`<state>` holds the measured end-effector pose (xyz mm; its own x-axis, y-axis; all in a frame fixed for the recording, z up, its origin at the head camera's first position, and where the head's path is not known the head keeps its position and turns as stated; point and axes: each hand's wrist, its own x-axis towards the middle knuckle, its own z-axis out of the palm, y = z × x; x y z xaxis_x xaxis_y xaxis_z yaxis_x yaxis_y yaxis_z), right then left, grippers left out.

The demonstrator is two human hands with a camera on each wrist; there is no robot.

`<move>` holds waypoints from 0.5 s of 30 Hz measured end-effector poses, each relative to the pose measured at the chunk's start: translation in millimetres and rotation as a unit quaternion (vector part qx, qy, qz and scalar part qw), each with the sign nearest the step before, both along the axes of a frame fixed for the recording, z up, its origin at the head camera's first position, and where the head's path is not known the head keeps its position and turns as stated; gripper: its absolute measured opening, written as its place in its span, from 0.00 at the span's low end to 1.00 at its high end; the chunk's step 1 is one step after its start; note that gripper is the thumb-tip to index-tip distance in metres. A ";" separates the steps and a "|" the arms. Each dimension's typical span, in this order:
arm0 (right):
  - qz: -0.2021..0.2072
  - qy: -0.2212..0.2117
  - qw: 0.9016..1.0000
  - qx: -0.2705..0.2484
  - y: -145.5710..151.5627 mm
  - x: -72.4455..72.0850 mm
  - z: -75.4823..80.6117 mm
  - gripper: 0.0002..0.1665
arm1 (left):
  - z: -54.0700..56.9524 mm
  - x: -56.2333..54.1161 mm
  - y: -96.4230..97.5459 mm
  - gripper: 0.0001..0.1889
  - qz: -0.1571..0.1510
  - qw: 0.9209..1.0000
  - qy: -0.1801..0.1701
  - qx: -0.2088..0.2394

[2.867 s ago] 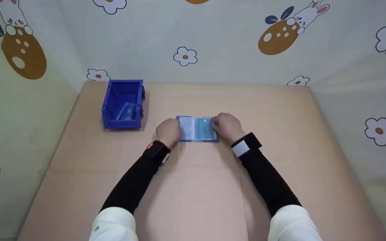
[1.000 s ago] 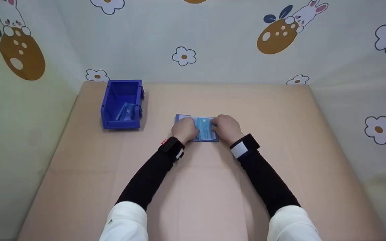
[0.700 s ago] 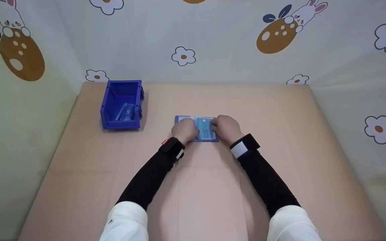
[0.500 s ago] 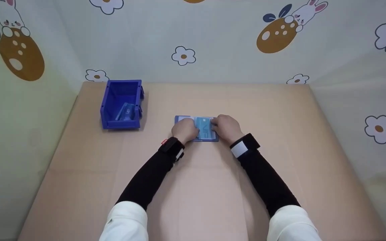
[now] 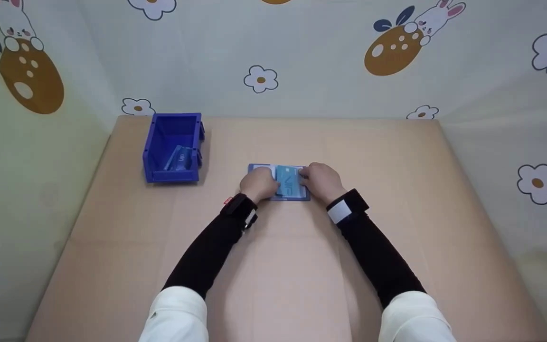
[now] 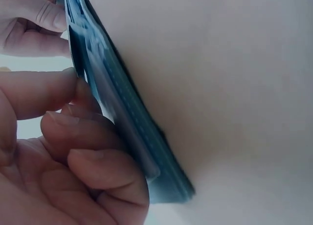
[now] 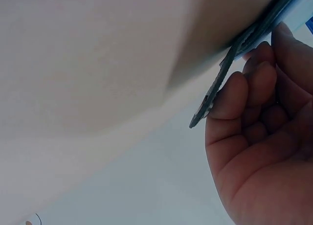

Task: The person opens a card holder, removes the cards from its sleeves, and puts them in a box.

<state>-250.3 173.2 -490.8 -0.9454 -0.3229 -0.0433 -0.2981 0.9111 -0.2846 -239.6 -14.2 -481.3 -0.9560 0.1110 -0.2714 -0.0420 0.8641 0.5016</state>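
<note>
A blue card holder (image 5: pixel 292 199) with clear sleeves lies spread open at the middle of the table. Over its right half is a light-blue card (image 5: pixel 287 182) printed "VIP". My left hand (image 5: pixel 258 184) covers much of the left half and pinches the card's left edge between thumb and index finger; the left wrist view has these fingers (image 6: pixel 49 90) close up, other fingers curled beside the holder. My right hand (image 5: pixel 323 182) grips the holder's right edge, thumb over the card side. In the right wrist view, its curled fingers (image 7: pixel 232 95) meet the holder's bent cover (image 7: pixel 215 88).
A blue plastic bin (image 5: pixel 173 176) stands at the back left of the table, with several blue cards (image 5: pixel 182 159) inside. The cardboard-coloured table (image 5: pixel 397 190) ends at a patterned curtain (image 5: pixel 325 71) at the back and both sides.
My left hand first went from the holder's left edge in to the card. Since half a second ago it has drawn slightly left, and the card has shifted left with it. The right hand stays.
</note>
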 end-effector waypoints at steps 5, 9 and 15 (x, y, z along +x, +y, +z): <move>-0.002 -0.003 1.000 0.006 -0.9 0.1 1.2 0.17 | 1.3 -0.8 -5.5 0.12 -0.005 1.000 -0.002 0.006; -0.001 0.000 1.000 0.011 -1.2 -0.1 0.9 0.17 | 2.8 -0.6 -11.4 0.14 -0.009 1.000 0.004 0.023; 0.004 0.004 1.000 0.012 -1.0 -0.1 0.1 0.16 | 3.9 -0.7 -19.9 0.19 -0.010 0.998 0.013 0.052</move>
<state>-250.4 172.2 -490.7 -0.9433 -0.3291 -0.0434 -0.3073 0.9152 -0.2608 -240.4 -34.2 -477.4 -0.9600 0.1562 -0.2322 -0.0114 0.8073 0.5901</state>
